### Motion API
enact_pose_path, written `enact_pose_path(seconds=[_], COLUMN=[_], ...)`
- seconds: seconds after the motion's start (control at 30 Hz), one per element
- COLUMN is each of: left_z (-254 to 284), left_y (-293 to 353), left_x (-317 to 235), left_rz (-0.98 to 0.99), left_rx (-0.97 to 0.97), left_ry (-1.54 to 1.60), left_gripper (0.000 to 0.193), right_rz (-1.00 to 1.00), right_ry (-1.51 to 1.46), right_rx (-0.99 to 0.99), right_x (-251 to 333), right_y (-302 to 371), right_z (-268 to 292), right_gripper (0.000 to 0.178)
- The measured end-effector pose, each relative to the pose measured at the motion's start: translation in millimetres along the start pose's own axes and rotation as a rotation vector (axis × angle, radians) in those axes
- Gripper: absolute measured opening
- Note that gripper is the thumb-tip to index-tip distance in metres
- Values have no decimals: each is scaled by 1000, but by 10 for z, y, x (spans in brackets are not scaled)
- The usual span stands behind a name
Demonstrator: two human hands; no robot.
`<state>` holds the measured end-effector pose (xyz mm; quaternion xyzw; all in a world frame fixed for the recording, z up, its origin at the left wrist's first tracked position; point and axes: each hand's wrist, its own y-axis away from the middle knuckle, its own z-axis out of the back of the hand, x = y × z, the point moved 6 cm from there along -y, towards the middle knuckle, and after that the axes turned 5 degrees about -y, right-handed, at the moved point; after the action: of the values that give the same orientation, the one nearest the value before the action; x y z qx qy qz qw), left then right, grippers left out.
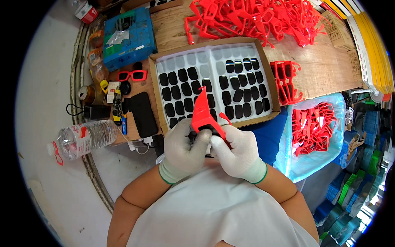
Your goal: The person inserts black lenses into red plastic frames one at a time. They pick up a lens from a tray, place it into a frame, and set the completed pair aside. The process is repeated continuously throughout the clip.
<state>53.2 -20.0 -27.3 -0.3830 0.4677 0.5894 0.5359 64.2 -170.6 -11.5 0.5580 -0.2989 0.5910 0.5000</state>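
Both my hands wear white gloves and meet in front of my chest, gripping a red sunglasses frame (202, 117). My left hand (184, 147) closes round one side, its thumb pressed at a lens opening. My right hand (237, 152) pinches the other side, thumb against the rim. A dark patch shows in the opening near the thumbs; whether it is a lens I cannot tell. Just beyond the frame lies a shallow cardboard tray (276, 99) with rows of dark lenses (175, 92) on a white liner. My hands and the frame cover part of its near edge.
A heap of red frames (255, 18) lies at the back. Glasses with dark lenses (284, 82) stand stacked right of the tray. Below them is a blue-lined bin (337, 142) of red frames. At left are a blue box (128, 39), a phone (143, 114) and a plastic bottle (84, 139).
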Motion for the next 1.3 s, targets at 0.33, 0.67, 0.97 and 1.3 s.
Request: enact_pose_path(seconds=[0.33,0.67,0.97,1.3], left_z=[46,-465,162,791], left_y=[-267,-1512,-3733,-3195], left_x=[-203,-148,1128,635], left_rz=[109,-260,296,327], left_rx=[308,536,-22,-414], left_ry=[304,-503,-1137,225], left_gripper=[24,57,66,36], right_rz=[93,281,-405,74], right_ry=[-436,357,687,876], right_rx=[711,-241,-337,-611], right_x=[-22,-411,-1700,-1019], right_y=[13,-137,-763,-789], right_z=[38,1544,3042,2918], right_gripper=[79,47,26,37])
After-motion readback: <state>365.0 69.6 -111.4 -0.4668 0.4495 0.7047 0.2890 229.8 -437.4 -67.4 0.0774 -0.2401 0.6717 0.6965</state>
